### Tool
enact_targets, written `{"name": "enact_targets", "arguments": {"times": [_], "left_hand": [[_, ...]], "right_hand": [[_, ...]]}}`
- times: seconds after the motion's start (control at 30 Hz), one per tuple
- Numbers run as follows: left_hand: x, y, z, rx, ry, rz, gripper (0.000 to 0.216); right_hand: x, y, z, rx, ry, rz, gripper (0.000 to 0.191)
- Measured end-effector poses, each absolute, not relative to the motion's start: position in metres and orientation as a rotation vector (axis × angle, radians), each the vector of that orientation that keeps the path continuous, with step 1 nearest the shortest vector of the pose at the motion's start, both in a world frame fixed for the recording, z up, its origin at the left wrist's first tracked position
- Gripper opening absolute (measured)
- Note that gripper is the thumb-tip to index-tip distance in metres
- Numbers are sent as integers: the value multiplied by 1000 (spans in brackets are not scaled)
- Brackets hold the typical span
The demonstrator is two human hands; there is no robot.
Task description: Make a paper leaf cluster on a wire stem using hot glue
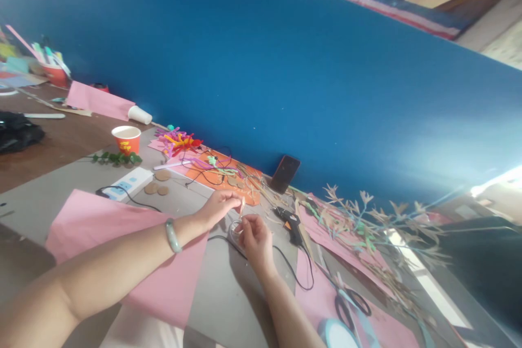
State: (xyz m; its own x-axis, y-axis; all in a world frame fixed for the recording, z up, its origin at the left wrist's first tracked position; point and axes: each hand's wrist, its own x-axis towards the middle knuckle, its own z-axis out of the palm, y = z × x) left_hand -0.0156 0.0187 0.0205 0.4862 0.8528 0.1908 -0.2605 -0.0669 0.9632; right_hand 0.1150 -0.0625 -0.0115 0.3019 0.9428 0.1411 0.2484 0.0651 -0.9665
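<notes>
I have the left hand (220, 209) over the grey table (222, 293), thumb and fingers pressed together, that grip clamped on a small pale strip (243, 205). The right hand (258, 239) sits just beside it, nearer me, its fingers bunched in toward the strip's lower end; from this far off I cannot tell whether that grip is pinched on the strip or on the pale loop (233, 230) next to it. Of the containers, the closest is a red-and-white paper cup (129, 146), upright to the left beyond the power strip (129, 184); I see its pale inner wall but not its bottom, so I can't vouch for what it holds. A leafy green sprig (116, 159) lies just in front of it. Behind, a white cup (139, 115) lies on its side by a folded pink sheet (100, 100), its inside hidden from me. At the far left a red cup (56, 77) stands packed with markers (49, 55), green and white ends up. Below it rests a crumpled black bag (18, 133), contents unreadable. Right of the hands I have a black glue gun (291, 223), its cable looping across the table, and a phone (285, 174) propped against the blue wall (261, 65).
</notes>
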Motion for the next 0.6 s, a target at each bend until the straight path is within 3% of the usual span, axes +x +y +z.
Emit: {"name": "enact_targets", "arguments": {"times": [0.17,0.6], "left_hand": [[-14,18,17,1298,642,984,6],[-15,23,23,1186,671,1152,19]], "right_hand": [[117,-60,-15,-1447,-1185,757,30],[116,-61,-17,-1445,-1150,795,32]]}}
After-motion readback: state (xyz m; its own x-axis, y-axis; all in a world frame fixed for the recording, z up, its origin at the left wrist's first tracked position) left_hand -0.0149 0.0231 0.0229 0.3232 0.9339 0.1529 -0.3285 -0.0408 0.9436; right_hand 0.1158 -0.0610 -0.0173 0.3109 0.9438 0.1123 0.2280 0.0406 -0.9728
